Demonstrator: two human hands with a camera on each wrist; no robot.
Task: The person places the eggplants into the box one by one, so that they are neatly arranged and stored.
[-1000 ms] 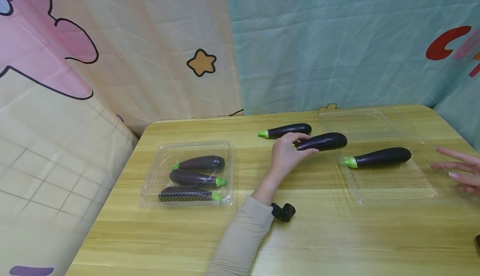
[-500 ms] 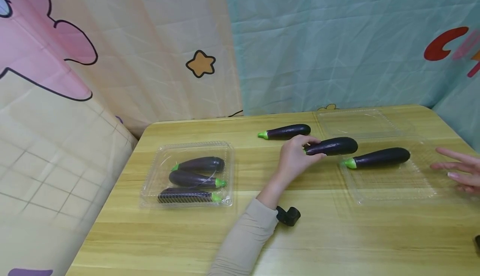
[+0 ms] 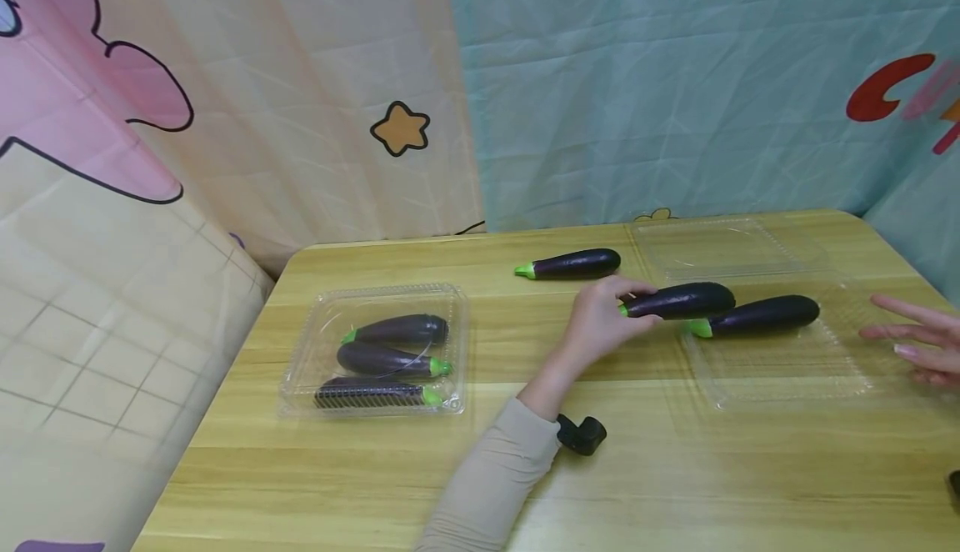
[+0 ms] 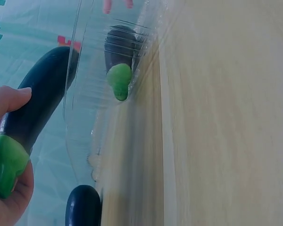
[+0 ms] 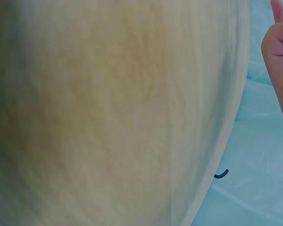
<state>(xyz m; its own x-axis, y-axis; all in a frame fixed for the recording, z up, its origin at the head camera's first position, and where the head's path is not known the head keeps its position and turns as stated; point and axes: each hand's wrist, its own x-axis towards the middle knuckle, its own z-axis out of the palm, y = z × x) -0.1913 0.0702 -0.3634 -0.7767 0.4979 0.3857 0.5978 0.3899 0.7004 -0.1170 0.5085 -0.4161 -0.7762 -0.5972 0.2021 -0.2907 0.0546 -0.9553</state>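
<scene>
My left hand (image 3: 600, 323) grips a dark purple eggplant (image 3: 686, 300) by its green stem end, its round end pointing right. In the left wrist view the held eggplant (image 4: 42, 94) hangs tilted between thumb and fingers. It overlaps the left rim of an open clear plastic clamshell box (image 3: 787, 377) in the head view. Inside that box lies another eggplant (image 3: 765, 316), green stem to the left. At the box's right side my right hand (image 3: 922, 339) hovers with fingers spread and holds nothing. A third eggplant (image 3: 577, 264) rests on the table behind my left hand.
On the left stands a closed clear clamshell box (image 3: 307, 352) with 3 eggplants inside. The open box's lid (image 3: 720, 248) lies folded back toward the table's far edge. A printed curtain (image 3: 600, 93) hangs behind the wooden table (image 3: 300, 485).
My left hand has carried the eggplant to the right and a little nearer to me, from beside the open box to over its left rim. My right hand has barely moved.
</scene>
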